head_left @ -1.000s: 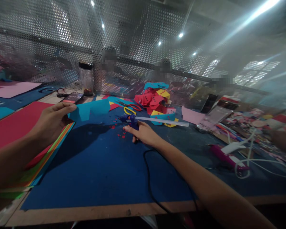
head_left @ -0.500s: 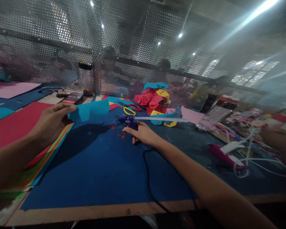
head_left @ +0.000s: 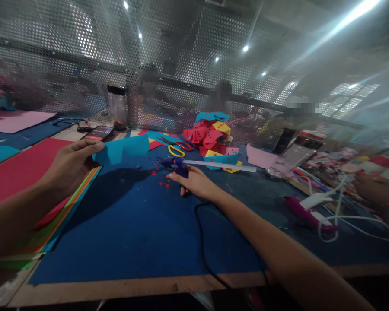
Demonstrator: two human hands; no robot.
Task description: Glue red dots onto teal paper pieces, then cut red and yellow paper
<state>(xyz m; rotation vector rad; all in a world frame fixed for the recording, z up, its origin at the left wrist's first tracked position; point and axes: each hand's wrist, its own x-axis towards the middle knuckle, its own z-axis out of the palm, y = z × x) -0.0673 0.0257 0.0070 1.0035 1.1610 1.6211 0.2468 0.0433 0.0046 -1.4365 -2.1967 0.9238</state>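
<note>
Between the thumb and fingers of my left hand (head_left: 74, 162) is a strip of blue paper (head_left: 129, 147), raised above the table and reaching to the right. My right hand (head_left: 194, 181) is wrapped round the grip of a dark blue glue gun (head_left: 176, 165), whose nozzle points left toward the paper. A long clear glue stick (head_left: 225, 166) juts out of its back to the right. Red paper bits (head_left: 164, 184) are scattered just below the nozzle. Scissors with yellow and red handles (head_left: 176, 149) lie behind the glue gun.
Coloured sheets (head_left: 29, 166) are stacked at left. Folded red, yellow and blue paper pieces (head_left: 210, 138) are heaped at the back. A bottle (head_left: 117, 108) stands by the perforated screen. At right lie a magenta glue gun (head_left: 306, 211) and white cords; another person's hand (head_left: 371, 188) is there.
The back end of the glue stick has dipped slightly as the glue gun tilted in my right hand. My left hand and the blue paper have barely moved.
</note>
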